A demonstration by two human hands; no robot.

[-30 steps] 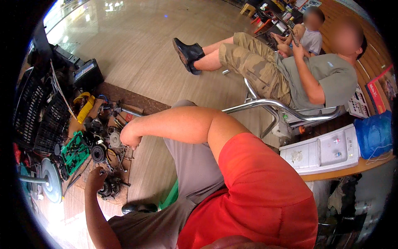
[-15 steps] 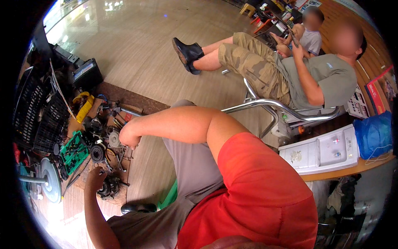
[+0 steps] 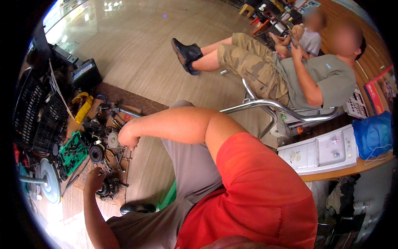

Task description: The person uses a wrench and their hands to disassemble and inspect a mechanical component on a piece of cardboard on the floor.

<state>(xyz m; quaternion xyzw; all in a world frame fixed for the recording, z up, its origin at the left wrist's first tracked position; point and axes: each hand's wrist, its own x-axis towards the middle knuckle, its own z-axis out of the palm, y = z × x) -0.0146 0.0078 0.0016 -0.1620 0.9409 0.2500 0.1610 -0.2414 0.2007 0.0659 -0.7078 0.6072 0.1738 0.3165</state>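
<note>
Your left hand is low on the near left, at the edge of the dark mechanical assembly. Its fingers are curled, but the picture is too small for you to tell whether they pinch a piece or only touch the assembly. Your right hand hangs farther off and to the right, beside the round metal part, fingers bent downward; whether they meet, or hold anything, you cannot tell from here.

The assembly sits on the near part of the cardboard, with the black ring part just beyond it. To the left lies the green tool case, its contents exposed, and to the right of the ring are scattered hand tools.

The crowding is probably the main risk. A small piece let slip by your left hand could drop among the dark parts, where it would be hard to spot. Pressing on one side of the assembly might rock it, since nothing visible clamps it down. A careless sweep of your right hand could knock the round part or mix loose tools together. Your shoe is near the cardboard's edge, so shifting your foot might nudge the whole layout.
</note>
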